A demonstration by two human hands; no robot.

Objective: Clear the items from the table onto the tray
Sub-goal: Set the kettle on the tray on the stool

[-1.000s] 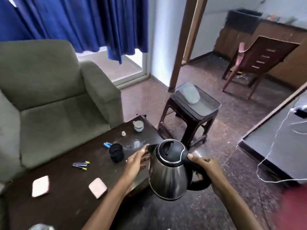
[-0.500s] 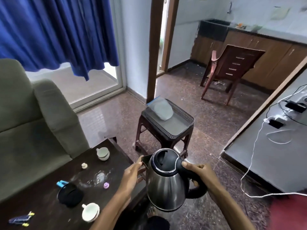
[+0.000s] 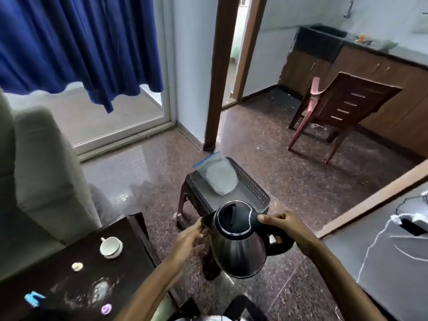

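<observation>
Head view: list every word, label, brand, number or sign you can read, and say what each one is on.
No text can be read anywhere in this frame.
kettle: no brand or marking shows on its lid or steel body.
zip bag in the tray: no print is visible.
cup on the table: plain, with no lettering.
Things on the far counter: too small and blurred to read.

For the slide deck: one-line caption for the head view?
Right hand grips the steel kettle by its handle, left hand steadies its side, near the tray holding a zip bag.
</observation>
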